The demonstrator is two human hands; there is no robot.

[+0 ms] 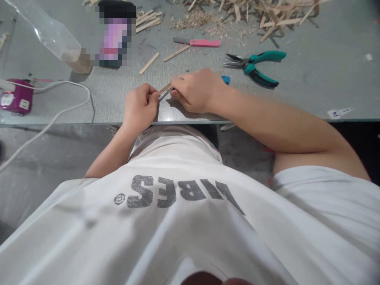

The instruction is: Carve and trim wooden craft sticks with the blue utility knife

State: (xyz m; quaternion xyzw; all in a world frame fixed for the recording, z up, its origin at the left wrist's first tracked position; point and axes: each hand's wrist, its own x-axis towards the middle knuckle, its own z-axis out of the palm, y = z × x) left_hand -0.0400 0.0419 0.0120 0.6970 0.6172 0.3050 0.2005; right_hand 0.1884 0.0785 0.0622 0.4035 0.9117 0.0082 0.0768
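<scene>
Head view: The left hand (139, 106) is positioned at the near edge of the worktop (314, 75), with its thumb and fingers clamped on one end of a thin wooden stick (165, 88). The stick slants upward to the right and spans the short gap between the two hands. The right hand (197, 91) is located at the opposite end of the stick, palm down; its fingers are curled together around a grey blade-like strip (168, 91), which projects toward the left hand just beside the stick. The rest of the grip is concealed by the hand. A blue part (226, 80) is visible beyond the right wrist; whether it connects to the strip cannot be determined. Two loose sticks lie beyond the hands: a left stick (149, 63) and a right stick (176, 54), the latter ending just beside a pink-handled tool (204, 42). Pliers (264, 65) with green-and-black handles lie to the right, jaws apart and pointing left. At the far side are a small stack of sticks (148, 20), wood shavings (194, 21) and a large heap of sticks (270, 16). A purple device (22, 97) is located at the left, next to a white cable (71, 103).
</scene>
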